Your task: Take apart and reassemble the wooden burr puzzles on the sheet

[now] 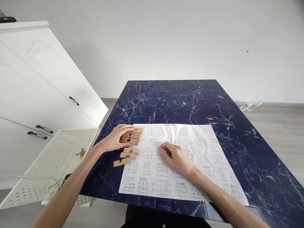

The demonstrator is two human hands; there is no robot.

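My left hand [115, 138] curves around a small group of notched wooden puzzle blocks [134, 141], its fingers along their far edge and thumb along the near one. Part of the group is hidden by the hand. Just nearer to me lie more loose notched wooden blocks [128, 155], one of them [122, 162] set slightly apart at an angle. Under them spreads a large creased paper sheet [152, 186] printed with rows of small diagrams. My right hand [177, 158] rests on the middle of the sheet, fingers curled together, with nothing visible in them.
The sheet lies on a dark blue marbled table [166, 101]. At the left stand a white cabinet [47, 79] and a perforated white basket [57, 152] holding a small wooden piece [82, 153]. Clear plastic bottles [251, 105] lie on the floor by the wall.
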